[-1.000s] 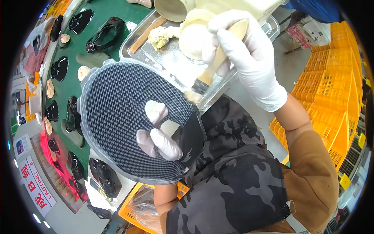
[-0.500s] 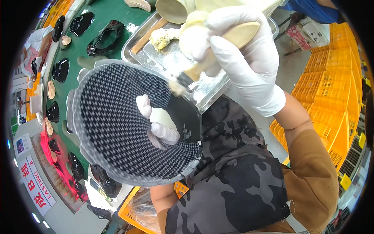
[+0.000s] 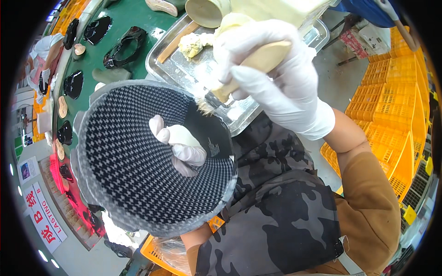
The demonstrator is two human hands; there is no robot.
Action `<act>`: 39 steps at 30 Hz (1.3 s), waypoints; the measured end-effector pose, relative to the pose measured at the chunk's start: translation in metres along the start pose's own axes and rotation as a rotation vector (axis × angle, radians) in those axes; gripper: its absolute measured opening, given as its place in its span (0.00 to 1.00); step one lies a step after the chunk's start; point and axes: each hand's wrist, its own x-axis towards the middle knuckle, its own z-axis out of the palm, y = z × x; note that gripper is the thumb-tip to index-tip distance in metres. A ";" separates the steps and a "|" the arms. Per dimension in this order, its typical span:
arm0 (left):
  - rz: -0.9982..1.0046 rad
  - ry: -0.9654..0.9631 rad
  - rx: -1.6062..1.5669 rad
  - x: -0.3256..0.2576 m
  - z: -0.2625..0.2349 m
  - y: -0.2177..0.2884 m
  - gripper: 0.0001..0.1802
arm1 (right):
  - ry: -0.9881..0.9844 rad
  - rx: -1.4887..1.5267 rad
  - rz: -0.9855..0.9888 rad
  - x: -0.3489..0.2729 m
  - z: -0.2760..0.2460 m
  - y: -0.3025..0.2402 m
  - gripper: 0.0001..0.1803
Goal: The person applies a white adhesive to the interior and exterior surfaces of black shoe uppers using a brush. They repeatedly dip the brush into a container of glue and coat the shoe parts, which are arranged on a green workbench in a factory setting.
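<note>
While the left hand (image 3: pixel 182 149) held the patterned sheet (image 3: pixel 138 161) up from behind, its gloved fingers curled over the near edge and pinching it, the right hand (image 3: pixel 269 73) was closed in a fist round the wooden handle of a brush (image 3: pixel 230 87). The bristles sat at the sheet's far right rim, just over the near edge of the steel tray (image 3: pixel 239 110). A lump of pale paste (image 3: pixel 191 43) lay in the tray's far left corner. By my reckoning the coating had barely begun: the chequered face looked dry and clean almost everywhere, so nearly all of it remained to be brushed. Black shoe parts (image 3: pixel 122 39) waited on the green belt (image 3: pixel 133 18) to the far left.
</note>
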 end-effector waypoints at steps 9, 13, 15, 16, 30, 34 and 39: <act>0.339 0.198 0.231 0.008 -0.004 -0.011 0.18 | -0.087 0.226 0.467 -0.001 -0.005 -0.030 0.11; 0.417 0.250 0.281 0.007 -0.003 -0.012 0.18 | 0.199 0.409 0.461 -0.006 0.001 -0.030 0.13; 0.446 0.273 0.300 0.007 -0.004 -0.013 0.18 | 0.014 0.517 0.506 -0.010 -0.007 -0.035 0.13; 0.457 0.282 0.307 0.008 -0.004 -0.014 0.18 | -0.078 0.569 0.526 -0.012 -0.009 -0.038 0.12; 0.542 0.366 0.364 0.014 0.000 -0.021 0.18 | -0.095 0.399 0.337 -0.028 -0.005 -0.024 0.14; 0.549 0.385 0.425 0.014 -0.005 -0.022 0.18 | -0.066 0.168 0.216 -0.026 -0.001 -0.005 0.14; 0.568 0.494 0.474 0.016 0.023 -0.029 0.19 | 0.123 0.142 -0.045 -0.018 0.013 0.028 0.14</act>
